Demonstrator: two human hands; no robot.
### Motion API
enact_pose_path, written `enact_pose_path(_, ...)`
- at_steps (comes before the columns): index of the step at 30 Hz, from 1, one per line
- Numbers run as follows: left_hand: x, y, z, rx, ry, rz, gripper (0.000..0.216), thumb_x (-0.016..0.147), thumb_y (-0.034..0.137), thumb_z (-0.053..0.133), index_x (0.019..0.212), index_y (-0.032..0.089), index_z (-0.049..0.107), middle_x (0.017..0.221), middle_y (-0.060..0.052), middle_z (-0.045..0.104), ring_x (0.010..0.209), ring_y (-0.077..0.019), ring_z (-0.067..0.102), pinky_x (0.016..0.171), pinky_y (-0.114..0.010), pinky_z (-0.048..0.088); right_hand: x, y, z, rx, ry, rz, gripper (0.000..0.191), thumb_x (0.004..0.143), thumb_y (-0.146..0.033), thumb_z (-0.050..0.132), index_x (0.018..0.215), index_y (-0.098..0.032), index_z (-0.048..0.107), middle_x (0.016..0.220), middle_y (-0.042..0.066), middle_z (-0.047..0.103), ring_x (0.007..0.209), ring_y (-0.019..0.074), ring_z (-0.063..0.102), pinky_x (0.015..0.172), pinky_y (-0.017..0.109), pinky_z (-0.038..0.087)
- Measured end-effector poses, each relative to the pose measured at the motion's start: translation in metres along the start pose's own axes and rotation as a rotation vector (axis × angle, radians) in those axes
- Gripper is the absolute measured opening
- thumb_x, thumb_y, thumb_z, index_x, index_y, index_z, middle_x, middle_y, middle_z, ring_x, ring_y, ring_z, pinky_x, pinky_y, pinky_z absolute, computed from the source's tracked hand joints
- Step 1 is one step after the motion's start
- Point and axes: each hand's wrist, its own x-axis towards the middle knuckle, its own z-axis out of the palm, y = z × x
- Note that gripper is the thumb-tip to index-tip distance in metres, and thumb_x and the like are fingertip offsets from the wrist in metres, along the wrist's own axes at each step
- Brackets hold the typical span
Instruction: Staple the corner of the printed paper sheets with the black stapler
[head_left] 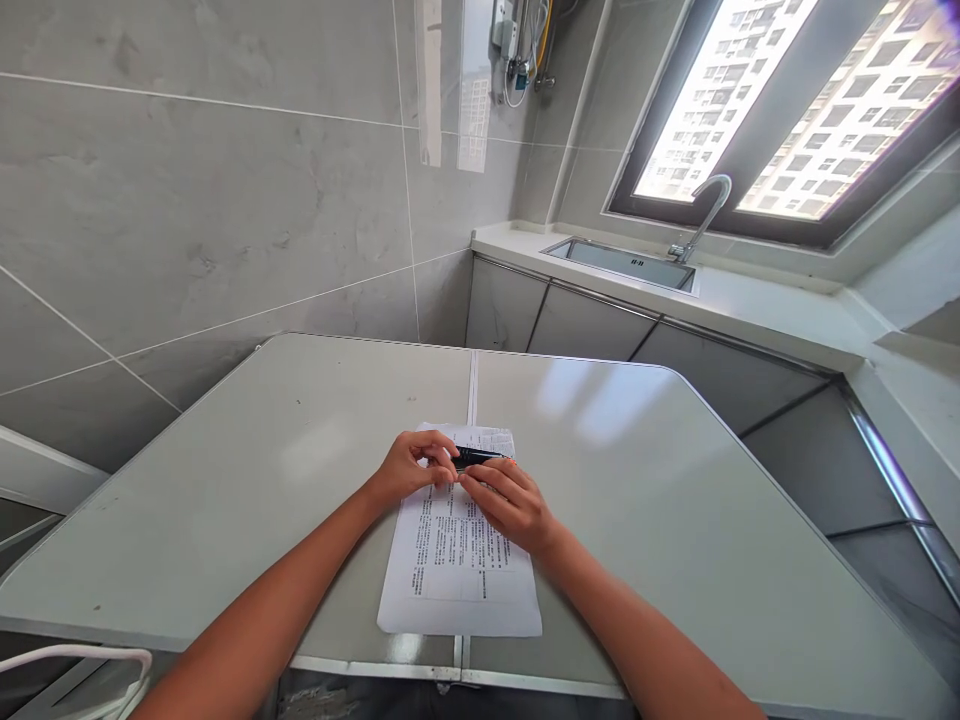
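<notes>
A sheet of printed paper (461, 585) lies flat on the table, in front of me and across the table's centre seam. Over its upper part, both hands hold a slim black object (474, 457) sideways; its exact kind is hard to make out. My left hand (418, 465) has its fingers curled in a pinch at the object's left end. Around the right end and lower side are the closed fingers of my right hand (514, 500). A small orange spot shows by the right fingertips. The fingers cover much of the object.
The pale table (247, 520) has a metal-edged seam down its middle. Behind it run a grey tiled wall (225, 200) and a counter with a sink (622, 262) and a curved faucet (709, 215) under a window. A white chair frame (112, 655) stands at the lower left.
</notes>
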Motion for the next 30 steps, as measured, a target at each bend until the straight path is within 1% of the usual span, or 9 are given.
enact_pose_path(2, 0.002, -0.002, -0.007, 0.071, 0.132, 0.019, 0.035, 0.093, 0.052, 0.069, 0.103, 0.018, 0.07, 0.069, -0.002, 0.072, 0.051, -0.0122, 0.056, 0.058, -0.028, 0.048, 0.001, 0.01, -0.005, -0.022, 0.051, 0.098, 0.036, 0.096, -0.007, 0.063, 0.126, -0.026, 0.069, 0.108, 0.006, 0.077, 0.094, 0.0223, 0.069, 0.084, 0.041, 0.058)
enact_pose_path(5, 0.006, -0.009, -0.025, 0.4, 0.423, 0.023, 0.031, 0.1, 0.048, 0.057, 0.088, 0.02, 0.066, 0.061, 0.002, 0.06, 0.056, -0.0127, 0.054, 0.059, -0.026, 0.043, -0.003, 0.04, -0.02, -0.125, 0.112, 0.366, 0.018, 0.097, -0.015, 0.062, 0.104, -0.026, 0.075, 0.1, 0.005, 0.078, 0.089, 0.0229, 0.067, 0.086, 0.043, 0.054)
enact_pose_path(10, 0.017, -0.032, -0.056, 0.927, 0.585, -0.171, 0.024, 0.1, 0.037, 0.05, 0.093, 0.023, 0.068, 0.071, -0.001, 0.065, 0.067, -0.0178, 0.059, 0.066, -0.029, 0.045, -0.037, 0.103, -0.05, -0.243, 0.047, 0.86, 0.016, 0.089, -0.032, 0.063, 0.083, -0.024, 0.076, 0.088, 0.005, 0.078, 0.087, 0.0261, 0.064, 0.081, 0.041, 0.05)
enact_pose_path(14, 0.025, -0.048, -0.065, 1.106, 0.398, -0.093, 0.031, 0.099, 0.029, 0.049, 0.121, 0.02, 0.068, 0.126, -0.012, 0.07, 0.118, -0.0261, 0.063, 0.1, -0.04, 0.049, -0.058, 0.128, -0.055, -0.255, -0.129, 1.009, 0.021, 0.085, -0.035, 0.058, 0.079, -0.024, 0.075, 0.085, 0.005, 0.076, 0.079, 0.025, 0.061, 0.084, 0.041, 0.047)
enact_pose_path(16, 0.027, -0.053, -0.065, 1.182, 0.268, -0.099, 0.042, 0.1, 0.027, 0.045, 0.139, 0.02, 0.061, 0.152, -0.013, 0.056, 0.14, -0.0281, 0.051, 0.115, -0.046, 0.04, -0.059, 0.131, -0.051, -0.243, -0.173, 0.991, 0.024, 0.086, -0.034, 0.056, 0.08, -0.023, 0.076, 0.087, 0.006, 0.075, 0.081, 0.0243, 0.061, 0.085, 0.041, 0.046)
enact_pose_path(19, 0.027, -0.058, -0.063, 1.256, 0.141, -0.212, 0.053, 0.103, 0.026, 0.037, 0.155, 0.023, 0.047, 0.17, -0.008, 0.035, 0.157, -0.0283, 0.03, 0.125, -0.053, 0.026, -0.057, 0.13, -0.043, -0.25, -0.176, 0.98, 0.028, 0.088, -0.036, 0.055, 0.089, -0.022, 0.079, 0.094, 0.008, 0.073, 0.088, 0.0251, 0.06, 0.088, 0.041, 0.046)
enact_pose_path(21, 0.027, -0.059, -0.062, 1.272, 0.109, -0.273, 0.055, 0.104, 0.026, 0.033, 0.159, 0.024, 0.043, 0.171, -0.006, 0.031, 0.159, -0.028, 0.026, 0.127, -0.055, 0.02, -0.056, 0.129, -0.04, -0.251, -0.184, 0.984, 0.031, 0.089, -0.038, 0.055, 0.101, -0.023, 0.08, 0.098, 0.008, 0.072, 0.093, 0.0261, 0.059, 0.09, 0.042, 0.045)
enact_pose_path(24, 0.026, -0.057, -0.06, 1.266, 0.132, -0.256, 0.054, 0.104, 0.025, 0.033, 0.156, 0.024, 0.046, 0.167, -0.007, 0.041, 0.156, -0.0285, 0.032, 0.127, -0.056, 0.022, -0.057, 0.128, -0.038, -0.241, -0.172, 0.976, 0.035, 0.09, -0.036, 0.054, 0.113, -0.023, 0.077, 0.099, 0.008, 0.071, 0.095, 0.026, 0.059, 0.092, 0.042, 0.045)
enact_pose_path(30, 0.026, -0.054, -0.061, 1.21, 0.257, -0.099, 0.035, 0.099, 0.022, 0.044, 0.126, 0.02, 0.067, 0.135, -0.013, 0.067, 0.125, -0.0301, 0.061, 0.11, -0.05, 0.045, -0.059, 0.127, -0.039, -0.251, -0.098, 0.986, 0.025, 0.087, -0.029, 0.051, 0.085, -0.022, 0.075, 0.088, 0.008, 0.068, 0.089, 0.0252, 0.058, 0.084, 0.039, 0.046)
